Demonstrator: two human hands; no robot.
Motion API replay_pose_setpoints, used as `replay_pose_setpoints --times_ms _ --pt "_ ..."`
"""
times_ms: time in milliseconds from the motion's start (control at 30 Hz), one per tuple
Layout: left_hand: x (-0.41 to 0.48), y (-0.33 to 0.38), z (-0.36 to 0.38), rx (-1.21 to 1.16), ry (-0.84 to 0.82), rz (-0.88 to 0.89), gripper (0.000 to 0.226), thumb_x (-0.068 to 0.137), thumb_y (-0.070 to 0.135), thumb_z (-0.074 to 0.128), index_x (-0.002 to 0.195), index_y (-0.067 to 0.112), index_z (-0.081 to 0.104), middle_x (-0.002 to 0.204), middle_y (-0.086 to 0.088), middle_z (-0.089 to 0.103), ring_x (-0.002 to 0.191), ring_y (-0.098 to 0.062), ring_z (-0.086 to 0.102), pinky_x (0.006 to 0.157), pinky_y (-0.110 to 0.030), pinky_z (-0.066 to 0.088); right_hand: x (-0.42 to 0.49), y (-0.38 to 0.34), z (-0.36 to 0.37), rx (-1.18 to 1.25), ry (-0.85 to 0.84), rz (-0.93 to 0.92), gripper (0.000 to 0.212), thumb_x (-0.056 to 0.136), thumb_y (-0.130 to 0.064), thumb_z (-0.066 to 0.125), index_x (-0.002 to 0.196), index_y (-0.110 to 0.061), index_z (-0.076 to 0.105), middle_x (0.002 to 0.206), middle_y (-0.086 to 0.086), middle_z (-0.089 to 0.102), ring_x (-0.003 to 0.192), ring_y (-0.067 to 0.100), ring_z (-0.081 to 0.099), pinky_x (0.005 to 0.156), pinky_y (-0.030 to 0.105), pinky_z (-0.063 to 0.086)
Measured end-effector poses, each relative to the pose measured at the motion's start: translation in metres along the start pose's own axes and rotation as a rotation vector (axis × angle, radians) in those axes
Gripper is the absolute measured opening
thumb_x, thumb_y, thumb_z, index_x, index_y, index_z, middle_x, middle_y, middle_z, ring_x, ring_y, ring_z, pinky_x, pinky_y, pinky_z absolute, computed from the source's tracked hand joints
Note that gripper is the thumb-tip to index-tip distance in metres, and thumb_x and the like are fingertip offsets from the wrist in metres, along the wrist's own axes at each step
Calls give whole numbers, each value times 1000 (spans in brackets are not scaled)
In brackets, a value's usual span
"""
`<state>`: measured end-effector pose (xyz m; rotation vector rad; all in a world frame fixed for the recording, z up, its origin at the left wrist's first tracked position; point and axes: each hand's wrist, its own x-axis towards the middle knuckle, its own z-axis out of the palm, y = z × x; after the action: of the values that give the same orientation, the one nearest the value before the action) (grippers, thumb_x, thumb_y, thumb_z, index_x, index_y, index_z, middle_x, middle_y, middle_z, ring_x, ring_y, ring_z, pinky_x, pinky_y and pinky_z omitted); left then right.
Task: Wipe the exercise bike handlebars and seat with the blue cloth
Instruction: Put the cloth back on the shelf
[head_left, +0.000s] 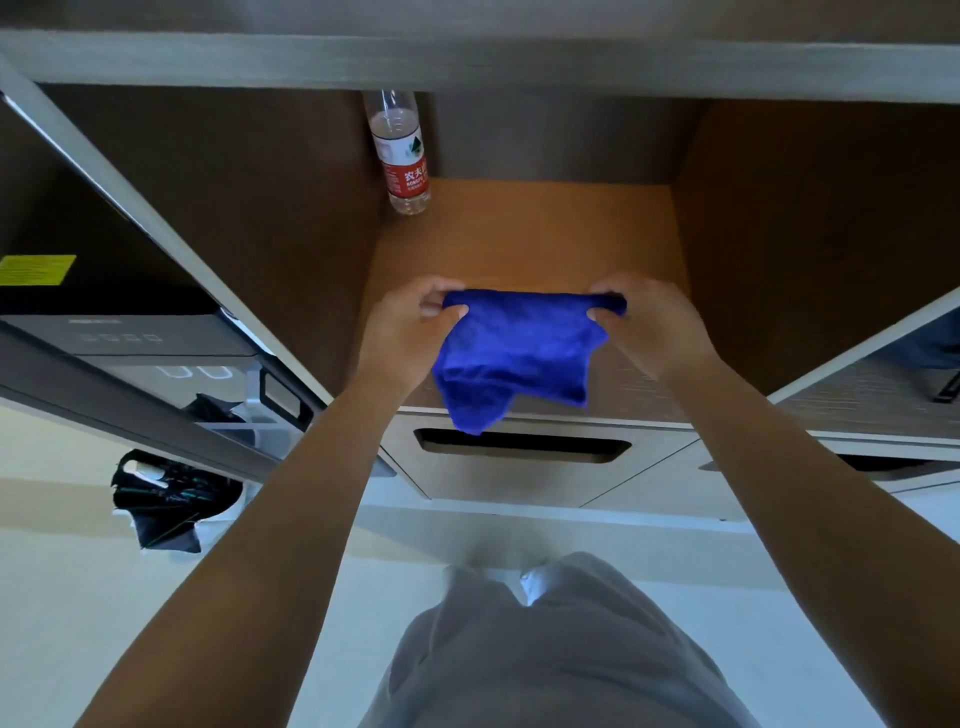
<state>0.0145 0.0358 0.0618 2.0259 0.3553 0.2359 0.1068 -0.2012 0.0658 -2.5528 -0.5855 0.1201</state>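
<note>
The blue cloth (514, 353) hangs in the air in front of an open wooden shelf compartment (524, 244). My left hand (415, 327) pinches its upper left corner between thumb and fingers. My right hand (649, 327) pinches the upper right corner, so the top edge is stretched between both hands and the rest droops down over the drawer front. No exercise bike, handlebars or seat are in view.
A clear water bottle (400, 150) with a red label stands at the back left of the compartment. Below is a drawer with a slot handle (524, 447). A dark appliance (130, 332) sits to the left, a bin with a black bag (166, 499) on the floor.
</note>
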Motion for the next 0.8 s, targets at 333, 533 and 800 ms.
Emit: replay_pose_setpoints --times_ms 333,533,800 --pt "65 -27 18 287 -38 -75 32 94 22 55 127 21 57 119 -1 64 105 -17 60 92 -34 48 43 5 39 -17 22 126 33 96 -22 51 128 -25 54 128 -4 56 115 16 53 91 33 46" --pt "48 -39 17 573 -190 191 46 91 16 60 135 15 48 128 -9 56 117 -24 52 95 -29 38 12 -2 58 0 -36 -132 31 91 -21 58 122 -21 55 124 -2 53 106 16 53 91 33 47" --pt "-1 -75 23 786 -299 413 34 88 16 64 122 12 61 129 -6 53 120 -24 48 92 -38 49 -29 7 84 -191 -142 -186 39 89 -16 60 127 -20 52 126 -1 50 117 18 46 90 35 50"
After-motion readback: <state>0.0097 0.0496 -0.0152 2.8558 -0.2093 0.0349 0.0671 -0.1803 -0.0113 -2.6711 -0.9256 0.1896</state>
